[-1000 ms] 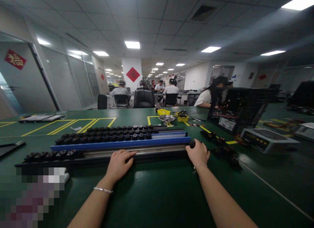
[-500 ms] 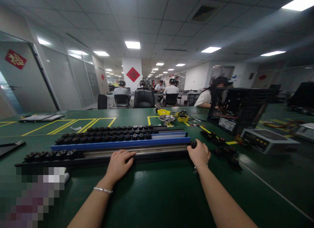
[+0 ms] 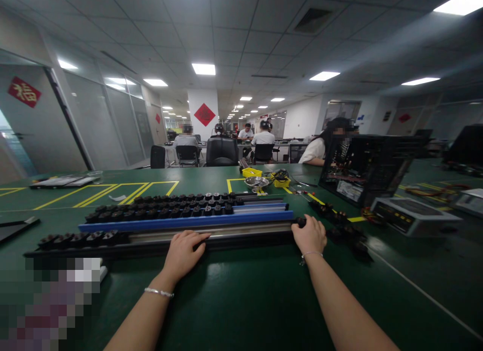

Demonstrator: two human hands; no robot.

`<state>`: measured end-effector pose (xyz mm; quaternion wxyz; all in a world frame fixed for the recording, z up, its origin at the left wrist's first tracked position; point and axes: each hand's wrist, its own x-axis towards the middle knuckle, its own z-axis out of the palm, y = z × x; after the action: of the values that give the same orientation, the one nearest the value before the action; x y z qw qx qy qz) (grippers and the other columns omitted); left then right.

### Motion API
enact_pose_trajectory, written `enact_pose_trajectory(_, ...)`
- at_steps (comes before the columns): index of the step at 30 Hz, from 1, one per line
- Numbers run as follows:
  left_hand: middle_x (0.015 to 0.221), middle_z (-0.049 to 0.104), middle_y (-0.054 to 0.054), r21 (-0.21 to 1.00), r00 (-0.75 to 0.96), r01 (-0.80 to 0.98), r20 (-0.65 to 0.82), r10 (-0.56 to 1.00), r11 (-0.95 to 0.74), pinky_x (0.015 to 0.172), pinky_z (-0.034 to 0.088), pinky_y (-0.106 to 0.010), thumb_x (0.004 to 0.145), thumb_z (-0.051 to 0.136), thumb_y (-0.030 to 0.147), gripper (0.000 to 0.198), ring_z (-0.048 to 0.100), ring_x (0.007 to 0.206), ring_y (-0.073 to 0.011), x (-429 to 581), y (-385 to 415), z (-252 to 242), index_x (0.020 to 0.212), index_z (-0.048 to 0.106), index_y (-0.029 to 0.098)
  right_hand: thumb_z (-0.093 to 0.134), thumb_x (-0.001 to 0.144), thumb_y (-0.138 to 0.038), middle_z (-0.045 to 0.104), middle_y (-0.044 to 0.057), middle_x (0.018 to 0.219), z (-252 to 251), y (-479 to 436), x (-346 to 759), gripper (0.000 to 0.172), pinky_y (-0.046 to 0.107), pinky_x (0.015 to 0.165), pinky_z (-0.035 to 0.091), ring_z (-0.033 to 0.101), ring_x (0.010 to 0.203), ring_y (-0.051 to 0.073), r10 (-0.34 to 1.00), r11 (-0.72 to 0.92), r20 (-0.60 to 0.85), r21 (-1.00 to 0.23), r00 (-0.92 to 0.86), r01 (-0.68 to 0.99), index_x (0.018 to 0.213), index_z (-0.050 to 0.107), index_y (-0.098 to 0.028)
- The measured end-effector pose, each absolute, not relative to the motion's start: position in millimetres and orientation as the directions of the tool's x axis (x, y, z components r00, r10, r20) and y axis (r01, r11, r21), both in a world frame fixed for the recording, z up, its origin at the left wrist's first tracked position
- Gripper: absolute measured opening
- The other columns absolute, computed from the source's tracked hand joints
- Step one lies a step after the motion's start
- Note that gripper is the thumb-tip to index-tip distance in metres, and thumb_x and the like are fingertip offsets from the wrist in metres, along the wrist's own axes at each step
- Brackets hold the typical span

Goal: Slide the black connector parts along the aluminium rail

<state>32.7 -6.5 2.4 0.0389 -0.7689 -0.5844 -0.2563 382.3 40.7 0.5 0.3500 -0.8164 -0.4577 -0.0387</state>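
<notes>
Black rail (image 3: pixel 249 238) lies crosswise on the green table (image 3: pixel 241 300), long axis left to right. Left hand (image 3: pixel 183 253) presses open-fingered on its middle; right hand (image 3: pixel 310 235), curled around a small black part (image 3: pixel 301 221), sits at its right end.

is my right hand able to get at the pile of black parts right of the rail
Probably yes. The right hand sits at the right end of the rail, and the black parts lie just beyond it on the green table, with nothing in between.
</notes>
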Motion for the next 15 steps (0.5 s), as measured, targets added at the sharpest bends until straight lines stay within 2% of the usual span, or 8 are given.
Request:
enact_pose_trajectory(6, 0.097, 0.067, 0.001, 0.239, 0.19, 0.919, 0.43, 0.883, -0.315, 0.086, 0.033, -0.038, 0.079, 0.043, 0.035, 0.033, 0.052, 0.1, -0.0198, 32.7, -6.9, 2.6, 0.107, 0.06, 0.035, 0.041, 0.073, -0.033, 0.044, 0.008, 0.129, 1.2, 40.2, 382.9, 0.053, 0.043, 0.097, 0.029, 0.029, 0.123, 0.025, 0.718, -0.338, 0.39, -0.528, 0.576, 0.779, 0.124, 0.044, -0.019)
enact_pose_trajectory(15, 0.096, 0.068, 0.001, 0.239, 0.192, 0.918, 0.431, 0.882, -0.316, 0.084, 0.034, -0.037, 0.079, 0.043, 0.034, 0.032, 0.052, 0.097, -0.0191, 34.2, -7.9, 5.1, 0.106, 0.061, 0.035, 0.044, 0.071, -0.029, 0.05, 0.01, 0.123, -1.0, 43.2, 388.2, 0.048, 0.039, 0.095, 0.031, 0.036, 0.117, 0.025, 0.691, -0.305, 0.43, -0.555, 0.58, 0.774, 0.117, 0.049, -0.016)
